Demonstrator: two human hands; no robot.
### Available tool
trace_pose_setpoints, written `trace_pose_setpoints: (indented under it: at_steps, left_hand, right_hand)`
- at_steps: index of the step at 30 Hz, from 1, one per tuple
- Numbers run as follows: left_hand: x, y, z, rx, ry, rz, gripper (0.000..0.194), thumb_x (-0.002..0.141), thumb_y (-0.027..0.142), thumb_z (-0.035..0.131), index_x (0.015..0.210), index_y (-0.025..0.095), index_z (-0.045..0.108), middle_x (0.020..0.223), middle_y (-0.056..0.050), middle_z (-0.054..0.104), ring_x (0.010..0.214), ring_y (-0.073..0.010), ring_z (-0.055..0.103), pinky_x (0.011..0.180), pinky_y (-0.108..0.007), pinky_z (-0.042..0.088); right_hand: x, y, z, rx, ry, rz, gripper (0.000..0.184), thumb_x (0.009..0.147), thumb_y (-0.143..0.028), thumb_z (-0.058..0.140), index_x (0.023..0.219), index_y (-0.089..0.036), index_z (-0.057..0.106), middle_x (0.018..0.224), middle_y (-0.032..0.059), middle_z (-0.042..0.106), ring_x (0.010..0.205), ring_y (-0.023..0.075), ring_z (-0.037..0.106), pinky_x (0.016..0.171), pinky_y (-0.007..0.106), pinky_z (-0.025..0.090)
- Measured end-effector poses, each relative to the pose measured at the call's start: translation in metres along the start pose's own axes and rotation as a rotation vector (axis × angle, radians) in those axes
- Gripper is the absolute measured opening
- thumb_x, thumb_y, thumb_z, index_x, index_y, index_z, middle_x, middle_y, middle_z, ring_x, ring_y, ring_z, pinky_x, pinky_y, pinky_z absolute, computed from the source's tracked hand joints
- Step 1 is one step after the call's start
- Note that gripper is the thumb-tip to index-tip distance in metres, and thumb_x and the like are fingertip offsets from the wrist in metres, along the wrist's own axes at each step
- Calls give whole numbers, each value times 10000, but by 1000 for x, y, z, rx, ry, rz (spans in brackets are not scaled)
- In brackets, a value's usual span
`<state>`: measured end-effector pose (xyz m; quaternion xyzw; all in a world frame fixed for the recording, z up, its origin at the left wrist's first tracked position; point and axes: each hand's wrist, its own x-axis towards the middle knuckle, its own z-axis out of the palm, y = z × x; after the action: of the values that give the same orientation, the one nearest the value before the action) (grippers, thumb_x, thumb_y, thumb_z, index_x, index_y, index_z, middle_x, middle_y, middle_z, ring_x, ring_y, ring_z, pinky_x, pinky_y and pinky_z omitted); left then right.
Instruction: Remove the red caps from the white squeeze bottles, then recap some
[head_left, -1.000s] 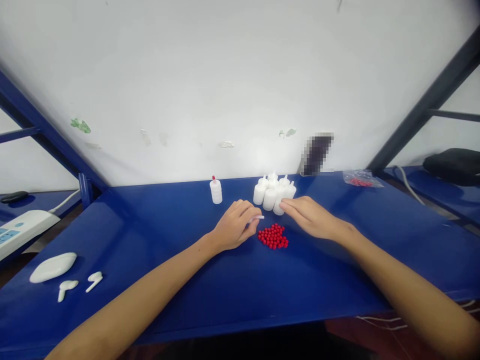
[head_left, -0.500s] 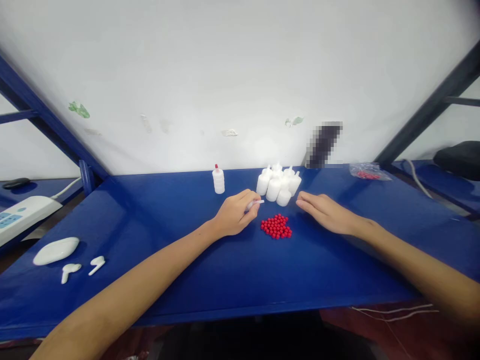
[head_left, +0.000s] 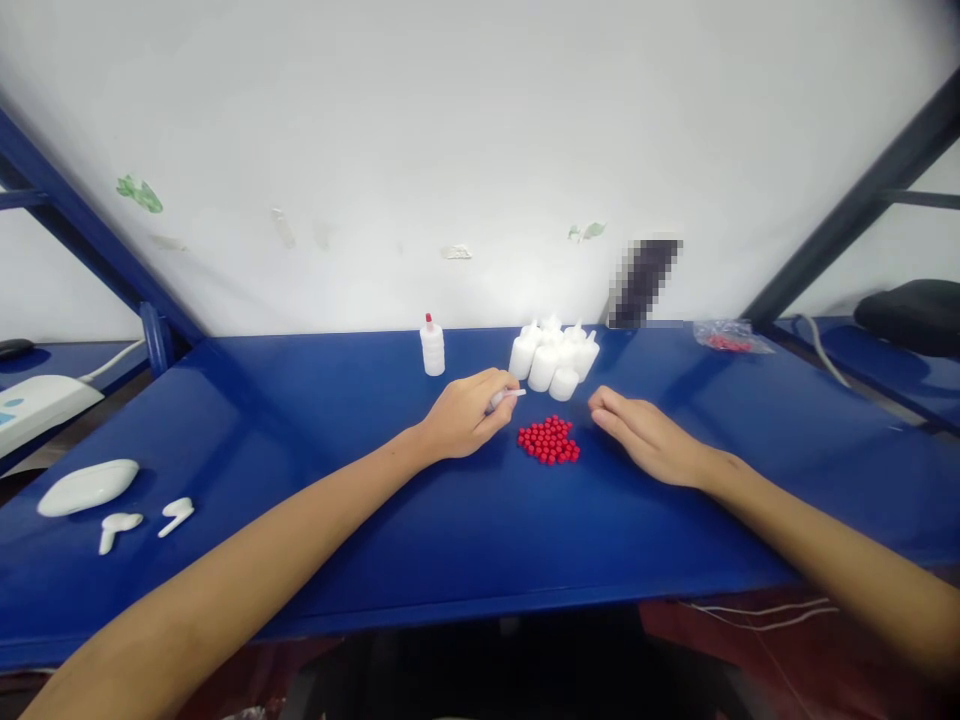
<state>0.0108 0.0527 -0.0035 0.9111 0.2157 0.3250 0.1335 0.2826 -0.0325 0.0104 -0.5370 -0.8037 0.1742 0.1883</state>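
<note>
My left hand (head_left: 469, 413) is closed round a white squeeze bottle (head_left: 498, 400) whose nozzle tip points right; most of its body is hidden by my fingers. To the right, my right hand (head_left: 646, 433) hovers with fingers curled together, and whatever they may hold is hidden. Between my hands lies a pile of small red caps (head_left: 550, 441). Just behind it a cluster of white nozzle bottles (head_left: 545, 368) stands close together, one lying with its base towards me. Farther left, a white bottle (head_left: 433, 350) with a red cap stands upright.
At the table's left are a white earbud case (head_left: 88, 488) and two earbuds (head_left: 177, 515). A white power strip (head_left: 45, 408) lies beyond the left frame post. A clear bag (head_left: 731, 338) with red pieces sits at the back right. A pixelated dark object (head_left: 645, 285) leans on the wall.
The view has shifted slightly. My right hand has curled in more and sits a little lower. My left hand keeps its hold on the bottle.
</note>
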Motion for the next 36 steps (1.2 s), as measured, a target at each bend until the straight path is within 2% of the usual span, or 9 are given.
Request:
trace_pose_setpoints:
  at_steps: [4, 8, 12, 17, 27, 36]
  left_hand:
    - [0, 2, -1, 4, -55, 3, 241, 999, 304, 378, 973, 173, 579, 827, -15, 618, 708, -139, 549, 699, -265, 420]
    - [0, 2, -1, 10, -53, 3, 242, 999, 307, 381, 953, 172, 576, 814, -11, 617, 698, -135, 543, 691, -265, 412]
    - [0, 1, 0, 4, -47, 4, 248, 1001, 306, 378, 942, 171, 578, 803, -10, 610, 699, -135, 542, 694, -266, 415]
    - [0, 0, -1, 5, -59, 11, 268, 1001, 303, 366, 919, 166, 582, 789, -11, 612, 697, -134, 556, 688, -262, 421]
    - [0, 2, -1, 19, -61, 24, 256, 995, 286, 382, 907, 159, 586, 764, 0, 602, 671, -122, 533, 664, -252, 406]
    - [1, 3, 0, 41, -53, 64, 219, 977, 245, 404, 877, 158, 579, 766, 0, 619, 647, -114, 530, 644, -239, 396]
  right_hand:
    - [0, -2, 1, -10, -2, -11, 258, 1015, -460, 348, 911, -238, 431, 735, -21, 529, 645, 162, 494, 663, 305, 388]
    - [2, 3, 2, 44, 31, -29, 280, 950, -493, 506, 932, -221, 570, 711, -13, 562, 614, 147, 488, 615, 290, 403]
    - [4, 7, 1, 188, 81, 17, 277, 867, -481, 633, 876, -208, 680, 839, 40, 655, 591, 134, 505, 553, 287, 419]
    - [2, 4, -2, 283, 51, -5, 209, 868, -395, 634, 878, -205, 723, 998, 71, 693, 596, 125, 535, 541, 290, 438]
    - [1, 0, 6, 210, 9, -80, 161, 861, -279, 615, 939, -208, 737, 959, 60, 702, 610, 124, 548, 548, 277, 431]
    - [0, -5, 7, 152, 31, -62, 90, 840, -210, 599, 906, -192, 657, 711, -4, 628, 525, 99, 475, 518, 244, 401]
